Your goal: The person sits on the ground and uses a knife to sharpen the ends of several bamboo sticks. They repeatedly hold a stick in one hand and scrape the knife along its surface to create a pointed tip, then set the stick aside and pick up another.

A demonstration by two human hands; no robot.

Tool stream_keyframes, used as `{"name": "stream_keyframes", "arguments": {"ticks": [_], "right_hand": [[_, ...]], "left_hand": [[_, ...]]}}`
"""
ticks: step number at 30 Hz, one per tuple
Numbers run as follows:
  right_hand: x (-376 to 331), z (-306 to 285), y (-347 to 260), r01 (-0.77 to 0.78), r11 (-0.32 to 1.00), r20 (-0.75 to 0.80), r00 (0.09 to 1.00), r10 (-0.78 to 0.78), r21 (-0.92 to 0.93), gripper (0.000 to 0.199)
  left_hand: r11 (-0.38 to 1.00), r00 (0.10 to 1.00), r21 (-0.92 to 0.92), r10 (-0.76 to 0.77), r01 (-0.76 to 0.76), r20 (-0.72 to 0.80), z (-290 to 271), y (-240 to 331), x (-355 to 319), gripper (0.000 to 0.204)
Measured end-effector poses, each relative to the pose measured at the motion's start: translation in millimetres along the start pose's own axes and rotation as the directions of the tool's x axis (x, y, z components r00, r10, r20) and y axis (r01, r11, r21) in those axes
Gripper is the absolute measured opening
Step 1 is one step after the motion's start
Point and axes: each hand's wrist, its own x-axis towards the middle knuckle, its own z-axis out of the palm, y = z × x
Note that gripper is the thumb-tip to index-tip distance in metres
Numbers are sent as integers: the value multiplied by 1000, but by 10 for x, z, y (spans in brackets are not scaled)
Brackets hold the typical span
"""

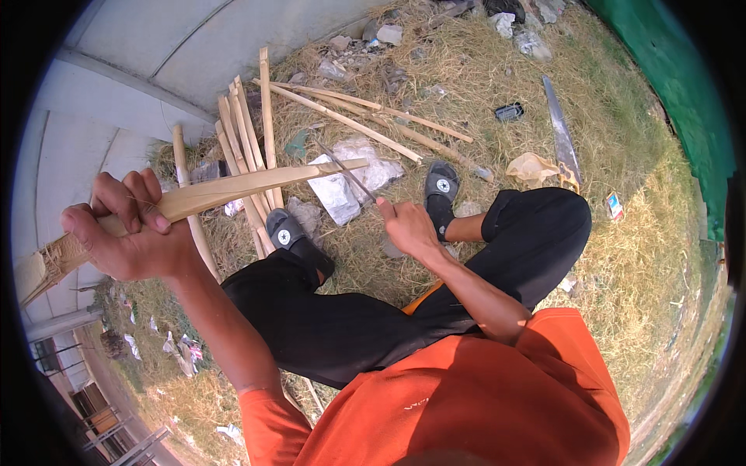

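Observation:
My left hand (132, 233) is closed around a long pale piece of split wood (241, 185), which points to the right and narrows toward its far end. Behind the hand, its thicker end looks frayed and splintered. In my right hand (412, 229) is a thin-bladed knife (353, 179), with the fist hiding its handle. The blade slants up and left, crossing the wood near its narrow tip; whether they touch I cannot tell. Below that tip lies a white block (336, 196) against a pale stone (371, 165), between my two sandalled feet.
Several wooden sticks (268, 116) lean by the grey wall (148, 39), and others (357, 128) lie on the dry grass. A handsaw (558, 124) rests at the far right, near a small black object (509, 112) and a small box (615, 206). A green barrier (684, 85) runs along the right.

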Motion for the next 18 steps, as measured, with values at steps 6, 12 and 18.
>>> {"name": "stream_keyframes", "arguments": {"ticks": [6,12,18], "right_hand": [[-342,-314,-619,183,937,-131,980,-150,299,44],[-86,-144,-86,-149,989,102,984,148,6,53],[-263,-219,-473,264,855,-192,962,-197,446,56]], "left_hand": [[1000,1000,26,-17,17,5,-66,-3,-37,45],[1000,998,16,-13,12,59,-164,3,-23,46],[998,995,62,11,-5,-98,-5,-14,-21,45]]}}
